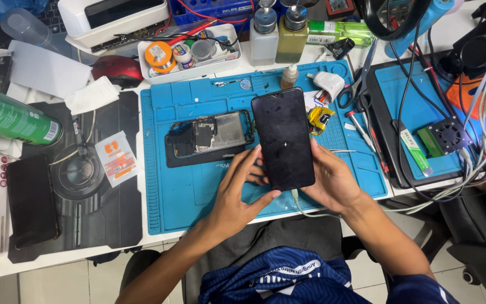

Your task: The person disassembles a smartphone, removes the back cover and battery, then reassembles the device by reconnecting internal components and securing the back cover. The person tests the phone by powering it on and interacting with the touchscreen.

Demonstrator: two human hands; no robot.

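Note:
I hold a black smartphone [283,138] upright over the blue work mat [198,191], its dark screen facing me. My left hand [237,194] cups its lower left edge and bottom. My right hand [333,180] grips the lower right side. A pale cable [305,209] runs from the phone's bottom end off the table edge. Left of the phone lies an opened phone body [209,138] with its inner boards showing.
A white tray [189,70] of small jars, two pump bottles [279,36], scissors [350,95] and a yellow tape roll [320,119] sit behind. Another black phone [31,200] and a green spray can [9,118] lie left. Cables and a small fan [448,135] crowd the right.

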